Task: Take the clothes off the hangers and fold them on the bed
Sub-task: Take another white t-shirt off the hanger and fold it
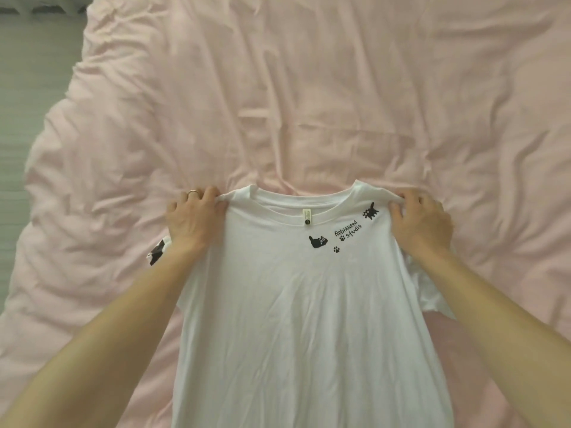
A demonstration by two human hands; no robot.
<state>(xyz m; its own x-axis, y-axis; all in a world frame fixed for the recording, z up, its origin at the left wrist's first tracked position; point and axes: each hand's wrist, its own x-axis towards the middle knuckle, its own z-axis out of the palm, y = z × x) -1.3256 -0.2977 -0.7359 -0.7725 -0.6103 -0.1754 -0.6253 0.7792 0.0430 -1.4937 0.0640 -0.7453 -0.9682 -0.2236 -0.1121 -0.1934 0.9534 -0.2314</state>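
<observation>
White T-shirt point(296, 304), thin soft fabric, with small black cat and paw prints point(318, 241) and the words "Robinhood studio" below the neckline. We find it spread front side up over the bed, collar at the far end and body running back toward us and out of view at the bottom edge. We cannot tell whether the lower part lies on the bed or hangs above it.

Neck label point(306, 217), pale strip with a black dot, inside the back of the collar.

Left hand point(194, 220): fingers curled, pinching the bunched fabric at one shoulder of the shirt. We note a thin gold-coloured ring point(194, 192) on one finger.

Right hand point(420, 220): fingers curled, pinching the other shoulder. The collar is stretched taut between the two hands.

Short sleeve with a black print point(157, 251), showing just under our left wrist.

Pale pink, creased bed cover point(309, 88), under everything.

Grey surface point(31, 88), beyond the cover's left edge.
</observation>
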